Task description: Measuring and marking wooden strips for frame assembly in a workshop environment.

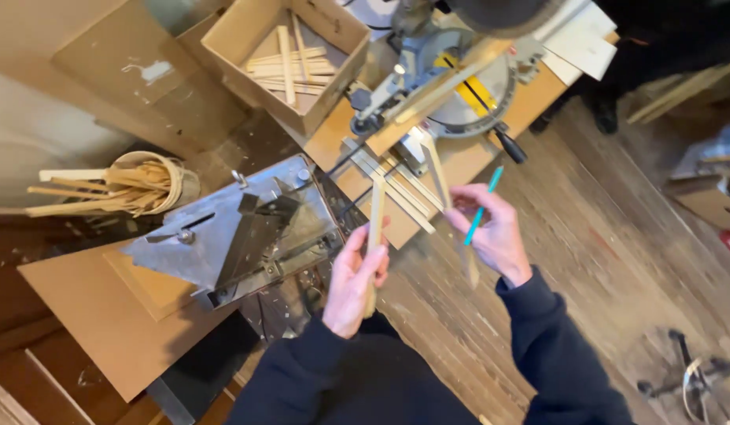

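Observation:
My left hand (353, 279) grips a short pale wooden strip (375, 212) held upright in front of me. My right hand (495, 232) holds a teal pencil (483, 203) together with a second, longer wooden strip (442, 177) that slants up toward the saw. Both hands are close together above the wooden floor, just in front of the workbench edge. Several more cut strips (396, 185) lie on the bench beside the hands.
A mitre saw (451, 75) stands on the orange-brown bench (467, 161). A grey metal guillotine cutter (239, 232) sits left of my hands. A cardboard box (290, 55) holds wooden strips; a round bin (149, 185) holds offcuts. A stool base (691, 378) stands at lower right.

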